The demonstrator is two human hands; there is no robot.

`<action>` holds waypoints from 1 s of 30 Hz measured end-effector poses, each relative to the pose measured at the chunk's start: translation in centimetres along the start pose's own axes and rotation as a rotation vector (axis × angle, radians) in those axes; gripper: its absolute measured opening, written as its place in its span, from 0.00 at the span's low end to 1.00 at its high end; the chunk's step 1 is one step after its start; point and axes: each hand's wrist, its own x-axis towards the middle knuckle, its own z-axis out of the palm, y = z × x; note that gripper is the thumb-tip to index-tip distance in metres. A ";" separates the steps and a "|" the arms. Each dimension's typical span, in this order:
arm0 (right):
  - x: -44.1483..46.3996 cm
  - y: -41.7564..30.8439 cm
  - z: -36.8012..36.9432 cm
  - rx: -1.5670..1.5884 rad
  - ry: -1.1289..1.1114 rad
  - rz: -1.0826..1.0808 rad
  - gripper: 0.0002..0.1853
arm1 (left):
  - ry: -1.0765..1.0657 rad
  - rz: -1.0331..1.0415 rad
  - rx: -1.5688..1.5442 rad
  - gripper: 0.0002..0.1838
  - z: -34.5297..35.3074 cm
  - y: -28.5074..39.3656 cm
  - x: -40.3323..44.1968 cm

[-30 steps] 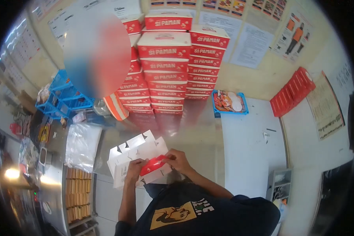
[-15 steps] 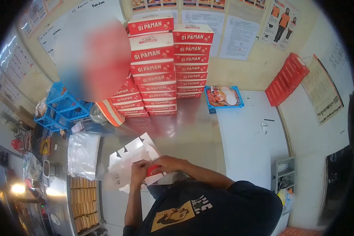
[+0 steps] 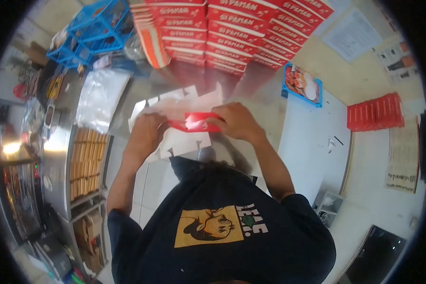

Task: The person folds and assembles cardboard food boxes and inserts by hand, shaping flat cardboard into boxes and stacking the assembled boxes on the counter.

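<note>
A partly folded cardboard box, white inside and red outside, lies spread at the near edge of the metal counter. My left hand is closed on the left end of its red folded panel. At the panel's right end, my right hand grips with its fingers curled over the edge. Notched white flaps stick out on the far and near sides of the panel. My fingertips are partly hidden behind the red cardboard.
Tall stacks of red boxes stand at the back. To the left are clear plastic bags and blue crates. A blue tray sits on the white surface at right, with more red boxes beyond.
My view has swung down and turned, so the stacks sit higher. My hands have moved apart, from close together to opposite ends of the red panel, which now shows more fully.
</note>
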 end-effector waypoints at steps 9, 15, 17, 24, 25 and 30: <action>1.1 -1.7 -0.8 0.149 -0.080 -0.164 0.15 | 0.174 -0.205 -0.268 0.08 -0.3 4.9 0.0; 1.3 -1.3 -0.1 0.334 -0.102 -0.223 0.14 | 0.033 0.100 -0.169 0.10 0.0 4.7 -0.4; 1.1 -1.4 0.3 0.404 -0.062 -0.231 0.13 | 0.072 0.116 -0.287 0.20 0.1 4.9 -0.6; 2.3 2.7 9.2 0.851 0.463 0.346 0.33 | 0.225 0.009 -0.277 0.38 11.6 -1.6 -5.5; 2.7 3.7 10.3 1.312 0.547 0.615 0.40 | 0.223 0.006 -0.276 0.38 14.2 -2.6 -6.2; 0.3 11.8 19.0 1.107 0.691 0.752 0.40 | 0.313 -0.240 0.085 0.33 16.2 -1.3 -5.3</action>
